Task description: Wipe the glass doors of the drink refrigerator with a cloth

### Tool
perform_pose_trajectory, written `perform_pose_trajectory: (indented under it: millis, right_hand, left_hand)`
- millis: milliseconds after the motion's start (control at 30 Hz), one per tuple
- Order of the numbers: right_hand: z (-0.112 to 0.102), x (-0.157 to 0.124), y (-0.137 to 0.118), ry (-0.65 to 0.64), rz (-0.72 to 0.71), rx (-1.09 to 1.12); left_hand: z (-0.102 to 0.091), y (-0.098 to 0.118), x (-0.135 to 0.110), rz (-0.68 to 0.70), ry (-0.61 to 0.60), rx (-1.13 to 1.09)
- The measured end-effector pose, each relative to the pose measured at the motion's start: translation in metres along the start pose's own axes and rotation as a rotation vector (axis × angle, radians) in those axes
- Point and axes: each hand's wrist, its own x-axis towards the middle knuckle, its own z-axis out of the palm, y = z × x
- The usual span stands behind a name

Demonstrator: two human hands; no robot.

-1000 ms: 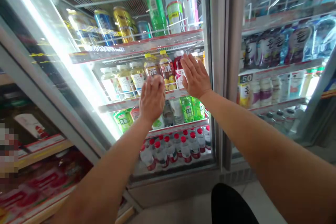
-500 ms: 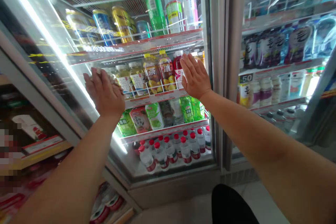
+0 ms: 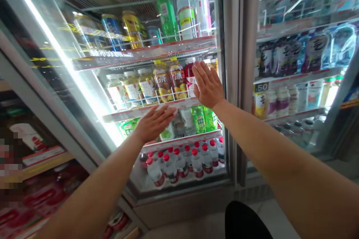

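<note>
My left hand (image 3: pixel 155 123) is stretched out flat in front of the drinks fridge, holding nothing. It covers part of the lower shelf, where a green-labelled bottle (image 3: pixel 167 133) shows beside its fingertips. Higher and to the right, my right hand (image 3: pixel 208 84) is raised with straight fingers and is also bare. Its fingertips overlap the red drink bottle (image 3: pixel 190 76). Two yellow-capped tea bottles (image 3: pixel 177 76) stand just left of that one. I cannot tell whether either palm touches glass.
Cans (image 3: pixel 131 28) and a tall green bottle (image 3: pixel 166 11) stand on the upper shelf. Red-capped water bottles (image 3: pixel 181 164) fill the bottom. A metal frame post (image 3: pixel 235 82) divides this fridge from another cabinet of bottles (image 3: pixel 315 52). More shelving (image 3: pixel 42 160) is at left.
My left hand has moved right and down from the left of the middle shelf, uncovering the pale bottles there. My right hand has stayed nearly in place.
</note>
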Motion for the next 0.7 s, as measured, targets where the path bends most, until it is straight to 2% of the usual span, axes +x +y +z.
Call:
perform_pose_trajectory:
  millis: [100,167,267,333,433,533,633,700]
  right_hand:
    - [0.001,0.000,0.000,-0.002,0.007,0.000]
    - [0.001,0.000,0.000,-0.005,0.009,0.005]
    - [0.000,0.000,-0.001,-0.007,0.007,0.010]
    - [0.000,0.000,-0.001,-0.004,0.006,0.003]
    - [0.000,0.000,-0.001,0.001,0.004,-0.003]
    - [0.001,0.000,0.000,0.010,0.006,0.012]
    - [0.002,0.000,0.000,0.021,0.010,0.022]
    - [0.002,0.000,0.000,0.020,0.010,0.029]
  left_hand:
    - [-0.015,-0.039,-0.020,-0.311,0.160,0.039]
    - [-0.022,-0.056,-0.019,-0.565,0.318,0.071]
    - [-0.028,-0.058,0.009,-0.875,0.525,0.074]
    - [-0.027,-0.043,0.039,-0.918,0.552,0.015]
    - [-0.020,-0.006,0.079,-0.744,0.438,-0.070]
    - [-0.007,0.027,0.092,-0.413,0.285,-0.034]
    - [0.006,0.036,0.069,-0.080,0.165,0.026]
    - [0.008,0.026,0.039,-0.031,0.106,0.044]
